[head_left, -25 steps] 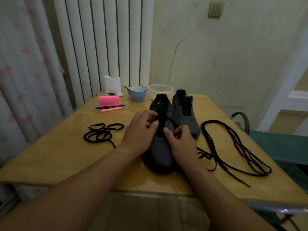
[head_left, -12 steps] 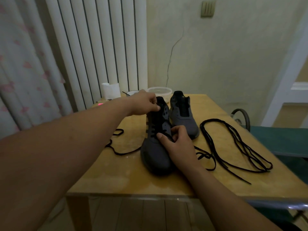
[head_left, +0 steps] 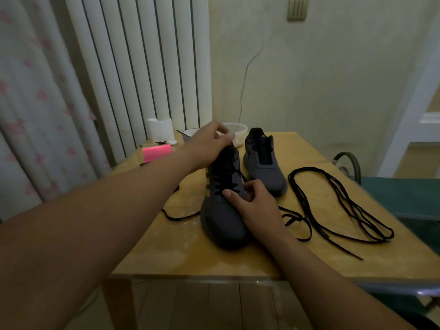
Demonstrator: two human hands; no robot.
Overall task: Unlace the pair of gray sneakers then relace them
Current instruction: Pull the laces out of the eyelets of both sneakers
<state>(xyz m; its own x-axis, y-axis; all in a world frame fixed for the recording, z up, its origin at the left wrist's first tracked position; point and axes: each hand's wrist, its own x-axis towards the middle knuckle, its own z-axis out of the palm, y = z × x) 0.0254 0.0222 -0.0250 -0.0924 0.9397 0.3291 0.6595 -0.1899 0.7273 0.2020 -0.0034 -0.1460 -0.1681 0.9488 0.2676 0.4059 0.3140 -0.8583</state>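
Two gray sneakers stand on the wooden table (head_left: 181, 253). The near sneaker (head_left: 222, 217) points toward me, with a black lace threaded through its lower eyelets. My left hand (head_left: 209, 145) reaches over its collar and pinches the lace at the top of the tongue. My right hand (head_left: 256, 206) rests on the sneaker's right side, fingers curled around the lace there. The far sneaker (head_left: 264, 163) stands behind it with no lace in it. A long loose black lace (head_left: 333, 203) lies coiled on the table to the right.
A pink block (head_left: 157, 152) with a pen, a white cup (head_left: 159, 129), a bowl (head_left: 190, 133) and a clear plastic tub (head_left: 238, 129) sit at the table's far end. A green chair (head_left: 404, 194) stands right. Curtain and white slats stand to the left.
My left hand lifted from the sneaker's midfoot to its collar, drawing the lace up. The camera shifted left, and my left forearm now hides the lace tail on the table's left.
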